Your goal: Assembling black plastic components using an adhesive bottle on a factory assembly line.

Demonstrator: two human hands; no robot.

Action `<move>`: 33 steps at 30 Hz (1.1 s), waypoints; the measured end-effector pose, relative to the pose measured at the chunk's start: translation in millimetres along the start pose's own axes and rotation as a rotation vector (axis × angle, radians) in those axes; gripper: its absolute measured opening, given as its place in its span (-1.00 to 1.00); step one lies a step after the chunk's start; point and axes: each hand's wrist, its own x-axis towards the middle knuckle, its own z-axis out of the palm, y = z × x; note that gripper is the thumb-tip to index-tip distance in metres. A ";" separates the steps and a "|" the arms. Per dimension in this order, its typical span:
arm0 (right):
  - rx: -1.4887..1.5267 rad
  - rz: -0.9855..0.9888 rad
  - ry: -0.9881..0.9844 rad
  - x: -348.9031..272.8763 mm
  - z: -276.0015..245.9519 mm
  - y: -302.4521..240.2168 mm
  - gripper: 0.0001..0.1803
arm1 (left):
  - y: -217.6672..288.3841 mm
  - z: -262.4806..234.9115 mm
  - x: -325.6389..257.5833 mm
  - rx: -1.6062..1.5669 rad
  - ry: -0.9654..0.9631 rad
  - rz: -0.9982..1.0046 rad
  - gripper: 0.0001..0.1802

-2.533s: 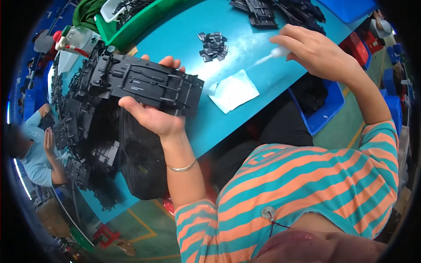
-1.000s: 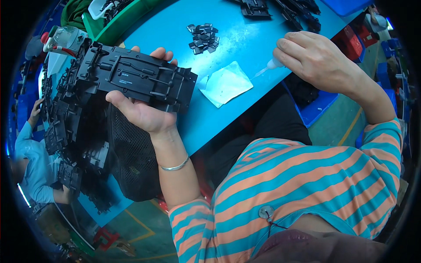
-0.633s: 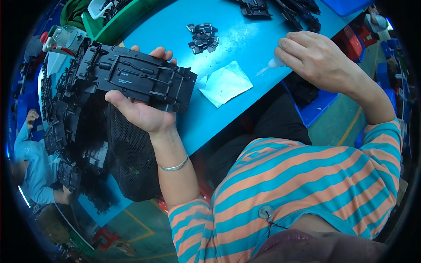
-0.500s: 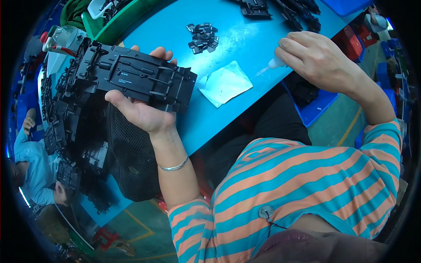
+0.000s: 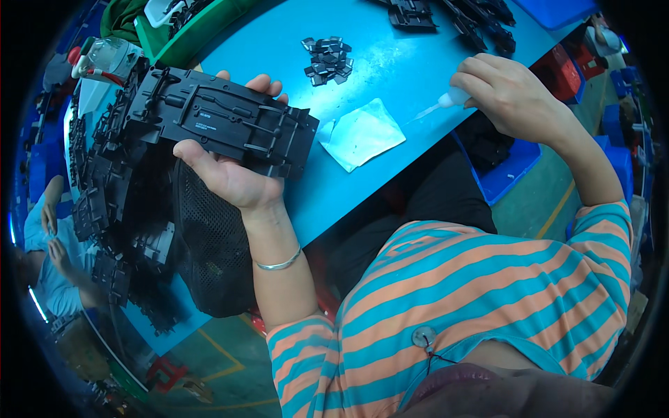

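The left hand [image 5: 233,177] has its grip closed around a long black plastic panel [image 5: 223,122], held flat above the blue worktop [image 5: 390,76] near its left edge. The right hand [image 5: 512,97], far right, pinches a small white squeeze bottle [image 5: 453,99], nozzle aimed at a pale square sheet [image 5: 362,134] lying between the hands. Small dark clips [image 5: 326,59] lie farther off.

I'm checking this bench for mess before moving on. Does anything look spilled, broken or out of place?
Nothing stands out. The left hand holds a black plastic panel that looks whole, the right hand holds a small white squeeze bottle with no spill showing on the blue table, and the small dark clips lie in one heap.
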 end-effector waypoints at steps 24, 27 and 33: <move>1.139 0.480 -0.005 70.4 114.0 97.7 -0.53 | -3.9 11.6 -4.6 -0.212 -0.028 -0.087 -0.17; 0.994 0.190 0.052 136.3 105.3 97.4 -0.56 | 3.6 2.2 -1.4 -0.182 0.005 -0.040 -0.14; 1.188 0.396 0.222 221.2 96.1 70.0 -0.70 | -0.6 -6.3 0.4 -0.125 -0.020 -0.087 0.01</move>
